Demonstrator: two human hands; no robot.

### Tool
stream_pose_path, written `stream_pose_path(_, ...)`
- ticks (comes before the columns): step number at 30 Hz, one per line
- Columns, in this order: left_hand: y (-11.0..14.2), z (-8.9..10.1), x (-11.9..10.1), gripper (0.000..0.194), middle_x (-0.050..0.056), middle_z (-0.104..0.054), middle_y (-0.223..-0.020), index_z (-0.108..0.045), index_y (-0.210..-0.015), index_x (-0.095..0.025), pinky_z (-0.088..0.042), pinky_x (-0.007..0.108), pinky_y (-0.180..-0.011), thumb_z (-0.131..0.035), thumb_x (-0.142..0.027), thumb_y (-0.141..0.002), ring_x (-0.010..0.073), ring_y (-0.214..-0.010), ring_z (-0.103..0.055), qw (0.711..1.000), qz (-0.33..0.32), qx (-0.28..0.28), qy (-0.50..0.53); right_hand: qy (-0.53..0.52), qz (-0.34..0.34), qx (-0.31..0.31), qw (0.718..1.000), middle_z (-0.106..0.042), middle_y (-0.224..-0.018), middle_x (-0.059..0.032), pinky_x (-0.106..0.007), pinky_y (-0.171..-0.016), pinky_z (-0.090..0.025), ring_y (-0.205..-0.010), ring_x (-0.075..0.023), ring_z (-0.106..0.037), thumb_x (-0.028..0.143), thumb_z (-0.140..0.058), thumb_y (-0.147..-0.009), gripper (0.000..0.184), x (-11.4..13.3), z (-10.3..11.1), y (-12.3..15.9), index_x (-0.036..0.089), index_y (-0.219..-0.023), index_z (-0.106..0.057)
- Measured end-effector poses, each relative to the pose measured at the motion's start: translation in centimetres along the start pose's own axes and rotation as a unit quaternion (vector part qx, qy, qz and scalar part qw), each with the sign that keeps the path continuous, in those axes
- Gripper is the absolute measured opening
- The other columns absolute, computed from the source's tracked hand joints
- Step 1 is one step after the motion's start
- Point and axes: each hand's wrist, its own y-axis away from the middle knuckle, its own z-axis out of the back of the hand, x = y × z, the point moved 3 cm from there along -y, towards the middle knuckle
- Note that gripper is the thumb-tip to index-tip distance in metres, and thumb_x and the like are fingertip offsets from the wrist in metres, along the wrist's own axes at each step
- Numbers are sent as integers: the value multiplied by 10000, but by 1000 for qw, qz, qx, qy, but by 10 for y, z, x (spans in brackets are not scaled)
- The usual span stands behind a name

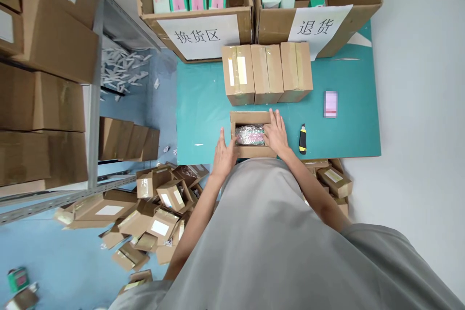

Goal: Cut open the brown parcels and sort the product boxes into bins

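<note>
A small open cardboard box (250,118) sits at the near edge of the teal table (203,106). Inside it lies an item in clear wrap (249,134) showing pink and green. My left hand (223,152) rests against the box's left side with fingers straight. My right hand (276,131) lies flat over the right part of the box, fingers stretched out along its flap. Neither hand holds anything.
Three taped cartons (267,73) stand in a row behind the box. A yellow utility knife (302,139) and a phone (330,104) lie to the right. Two large labelled cartons (198,34) (319,24) hold green packages. Opened boxes (160,208) litter the floor; shelves (43,82) stand left.
</note>
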Motion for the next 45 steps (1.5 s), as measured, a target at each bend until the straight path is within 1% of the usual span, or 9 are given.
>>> stream_pose_path(6, 1, 13, 15, 697, 268, -107, -1898, -549, -1557, -139, -189, 675, -1413, -803, -452, -988, 471, -1784, -36, 996, 56, -53, -33, 14, 18, 17, 1000, -107, -1932, -84, -711, -1430, -155, -1797, -408, -22, 187, -678, -966, 396, -4, -5, 12, 155, -1344, -790)
stream_pose_path(13, -23, 5, 12, 523, 255, -498, -1698, -620, -1533, -164, -331, 676, -1342, -662, -325, -1037, 485, -1609, -394, 999, 13, -14, -50, 36, 31, 26, 999, -125, -1923, -137, -710, -1432, -137, -1795, -424, -15, 198, -762, -935, 331, 7, -4, 11, 123, -1254, -802)
stream_pose_path(21, -59, -19, -8, 582, 256, -498, -1676, -670, -1500, -146, -248, 666, -1379, -762, -209, -929, 500, -1630, -360, 999, -34, 31, -15, -12, -38, -47, 998, -134, -1927, -140, -749, -1395, -207, -1797, -413, -3, 236, -593, -1014, 342, -22, 31, 43, 167, -1332, -699)
stream_pose_path(23, -65, -27, -11, 615, 238, -510, -1681, -675, -1497, -168, -187, 681, -1399, -793, -181, -894, 498, -1659, -324, 998, -49, 43, -14, -25, -82, -77, 993, -239, -1894, -202, -743, -1375, -262, -1784, -436, -97, 260, -570, -1016, 368, -47, 32, 56, 153, -1349, -681)
stream_pose_path(26, -73, -34, -10, 629, 230, -515, -1683, -685, -1481, -175, -165, 681, -1414, -828, -184, -868, 491, -1692, -282, 997, -64, 35, -21, -79, -149, -88, 982, -558, -1670, -289, -669, -1280, -460, -1591, -444, -510, 320, -571, -996, 433, -80, 15, 69, 128, -1369, -679)
stream_pose_path(29, -76, -34, -6, 635, 226, -518, -1676, -676, -1500, -173, -238, 636, -1420, -836, -252, -890, 459, -1687, -320, 996, -80, 21, -38, -164, -192, -61, 966, -752, -1419, -226, -570, -1084, -633, -1219, -367, -762, 347, -536, -998, 452, -92, -13, 69, 161, -1381, -689)
stream_pose_path(34, -73, -30, -2, 679, 212, -517, -1685, -648, -1532, -196, -316, 603, -1404, -863, -345, -905, 428, -1671, -361, 991, -67, 5, -114, -219, -189, -16, 957, -804, -1380, -155, -451, -1051, -641, -1171, -297, -793, 205, -467, -998, 486, -76, -39, 41, 174, -1430, -689)
stream_pose_path(42, -80, -38, -17, 382, 255, -557, -1637, -742, -1331, -147, -366, 681, -1308, -736, -194, -952, 473, -1649, -355, 977, 21, -3, -214, -1, -84, -23, 996, -719, -1410, -234, -463, -1139, -533, -1320, -357, -652, 253, -447, -1117, 410, -30, -2, 10, 119, -1368, -742)
stream_pose_path(45, -84, -41, -21, 304, 247, -596, -1594, -796, -1226, -136, -354, 673, -1305, -593, -115, -1000, 453, -1657, -348, 974, 37, -2, -224, 56, -16, 81, 995, -752, -1373, -239, -475, -1151, -508, -1332, -379, -642, 334, -541, -1132, 410, 5, -5, 3, 116, -1429, -723)
